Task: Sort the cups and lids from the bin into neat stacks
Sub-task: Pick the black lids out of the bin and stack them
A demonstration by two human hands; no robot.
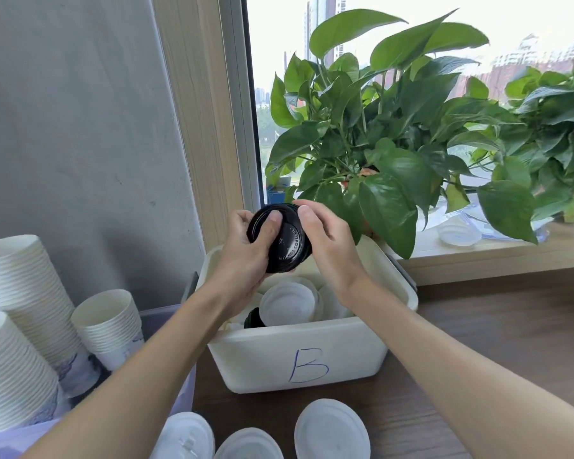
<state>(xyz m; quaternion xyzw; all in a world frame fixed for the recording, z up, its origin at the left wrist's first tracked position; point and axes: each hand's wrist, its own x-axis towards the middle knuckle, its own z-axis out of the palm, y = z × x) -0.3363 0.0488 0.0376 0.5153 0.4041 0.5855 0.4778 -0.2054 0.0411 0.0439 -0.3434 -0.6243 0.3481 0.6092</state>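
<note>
While both hands meet above the bin [312,352], my left hand [249,246] curls round the black lids [289,241] from 9 o'clock, with the thumb pressed flat on the glossy domed top. My right hand [328,240] pinches their rim at 2 o'clock between thumb and forefinger, and its other fingers are loosely bent. The black lids are round, shiny plastic, and raised lettering circles the top, too small for me to read.

Below them the bin is white, boxy and matte, with a blue handwritten "B" on its near wall. Inside lie white lids [287,304] and a dark lid [252,318] towards 8 o'clock.

At 6 o'clock three loose lids [332,429], pale and round, lie on the dark wood-grain tabletop [494,342]. At 8 o'clock ribbed stacks of white paper cups [20,286] lean in a translucent tub [156,318]. At 1 o'clock a broad-leaved green plant [395,144] stands on the sill [478,256].
</note>
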